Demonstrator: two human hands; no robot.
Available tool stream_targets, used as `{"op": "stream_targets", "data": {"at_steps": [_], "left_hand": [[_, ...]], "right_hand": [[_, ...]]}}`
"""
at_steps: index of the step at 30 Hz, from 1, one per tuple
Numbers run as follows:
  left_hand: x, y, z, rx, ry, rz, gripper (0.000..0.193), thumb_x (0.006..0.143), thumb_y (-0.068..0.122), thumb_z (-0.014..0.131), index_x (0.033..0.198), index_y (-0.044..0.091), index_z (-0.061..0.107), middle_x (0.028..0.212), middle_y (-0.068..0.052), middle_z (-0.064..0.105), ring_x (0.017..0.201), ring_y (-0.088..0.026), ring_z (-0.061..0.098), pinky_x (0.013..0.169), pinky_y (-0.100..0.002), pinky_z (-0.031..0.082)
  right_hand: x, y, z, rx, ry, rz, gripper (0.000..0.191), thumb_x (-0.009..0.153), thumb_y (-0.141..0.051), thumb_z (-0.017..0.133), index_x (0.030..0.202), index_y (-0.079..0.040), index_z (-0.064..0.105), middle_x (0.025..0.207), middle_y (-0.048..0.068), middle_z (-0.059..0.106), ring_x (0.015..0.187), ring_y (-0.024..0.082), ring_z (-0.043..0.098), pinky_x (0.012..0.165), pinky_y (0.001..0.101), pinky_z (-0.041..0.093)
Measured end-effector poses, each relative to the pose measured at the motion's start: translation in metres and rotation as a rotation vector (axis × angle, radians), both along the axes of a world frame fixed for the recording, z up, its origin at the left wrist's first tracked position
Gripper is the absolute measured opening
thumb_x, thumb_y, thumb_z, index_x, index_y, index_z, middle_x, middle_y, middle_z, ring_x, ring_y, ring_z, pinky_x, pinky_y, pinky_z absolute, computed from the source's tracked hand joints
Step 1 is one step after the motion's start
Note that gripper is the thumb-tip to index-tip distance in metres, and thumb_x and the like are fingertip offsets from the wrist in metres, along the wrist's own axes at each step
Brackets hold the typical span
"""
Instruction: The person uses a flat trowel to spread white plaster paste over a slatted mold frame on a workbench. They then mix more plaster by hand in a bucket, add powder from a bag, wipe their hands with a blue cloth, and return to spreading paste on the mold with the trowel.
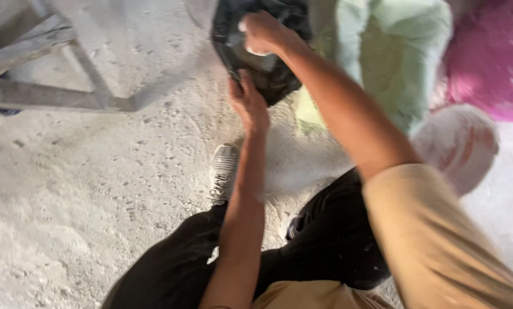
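dusty concrete floor (79, 189) runs under our crouched legs, with a grey metal frame (45, 94) at far left and pale green sacks (399, 57), a pink heap (491, 51) and a powder-coated white sack (456, 143) at right. we keep the black plastic bag (262, 63) raised near the green sacks, the left hand (248, 103) pinching its lower edge, seemingly to steady it. our right hand (265, 31) is curled at the bag's mouth around something white, too blurred to identify.
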State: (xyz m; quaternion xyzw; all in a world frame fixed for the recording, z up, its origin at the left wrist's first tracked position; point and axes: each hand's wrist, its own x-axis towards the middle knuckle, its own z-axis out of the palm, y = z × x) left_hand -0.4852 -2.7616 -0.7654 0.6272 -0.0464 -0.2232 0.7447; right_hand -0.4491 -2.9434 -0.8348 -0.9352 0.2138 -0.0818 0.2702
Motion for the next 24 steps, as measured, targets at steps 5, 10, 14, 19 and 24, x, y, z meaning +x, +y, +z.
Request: {"op": "stream_targets", "data": {"at_steps": [5, 10, 14, 19, 24], "left_hand": [[-0.005, 0.0, 0.003, 0.046, 0.129, 0.009, 0.027, 0.113, 0.026, 0.054, 0.109, 0.001, 0.062, 0.086, 0.004, 0.05, 0.078, -0.007, 0.039, 0.065, -0.028, 0.039], [-0.003, -0.003, -0.002, -0.006, 0.148, 0.062, 0.022, 0.109, 0.024, 0.053, 0.115, 0.004, 0.061, 0.087, 0.006, 0.05, 0.078, -0.004, 0.039, 0.065, -0.025, 0.036], [-0.006, -0.006, -0.006, -0.103, 0.146, 0.09, 0.022, 0.111, 0.024, 0.055, 0.111, 0.003, 0.06, 0.088, 0.005, 0.05, 0.079, -0.005, 0.04, 0.065, -0.025, 0.037], [-0.01, -0.01, -0.009, -0.03, 0.136, 0.084, 0.021, 0.111, 0.024, 0.055, 0.112, 0.004, 0.06, 0.087, 0.006, 0.049, 0.078, -0.005, 0.039, 0.065, -0.025, 0.036], [-0.008, -0.008, -0.011, -0.092, 0.185, 0.093, 0.022, 0.11, 0.024, 0.055, 0.114, 0.004, 0.061, 0.088, 0.006, 0.05, 0.079, -0.005, 0.04, 0.066, -0.025, 0.037]], "right_hand": [[0.02, 0.013, -0.07, -0.212, 0.417, 0.244, 0.015, 0.092, -0.014, 0.069, 0.082, -0.006, 0.075, 0.088, 0.024, 0.073, 0.083, 0.042, 0.072, 0.073, 0.0538, 0.057], [0.033, 0.016, -0.067, 0.055, 0.805, 0.24, 0.022, 0.088, -0.021, 0.065, 0.077, -0.004, 0.075, 0.086, 0.025, 0.074, 0.082, 0.042, 0.073, 0.074, 0.0503, 0.059], [0.031, 0.024, -0.064, 0.149, 0.506, -0.171, 0.034, 0.088, -0.034, 0.07, 0.083, 0.0, 0.071, 0.088, 0.027, 0.069, 0.084, 0.044, 0.069, 0.076, 0.0519, 0.055], [0.017, 0.026, -0.066, 0.061, 0.226, -0.014, 0.028, 0.084, -0.026, 0.072, 0.088, 0.002, 0.071, 0.087, 0.026, 0.07, 0.08, 0.043, 0.068, 0.071, 0.049, 0.055], [0.016, 0.011, -0.021, 0.871, 0.237, -0.319, 0.026, 0.092, -0.031, 0.07, 0.082, -0.007, 0.067, 0.076, 0.013, 0.066, 0.065, 0.026, 0.062, 0.055, 0.0369, 0.047]]}}
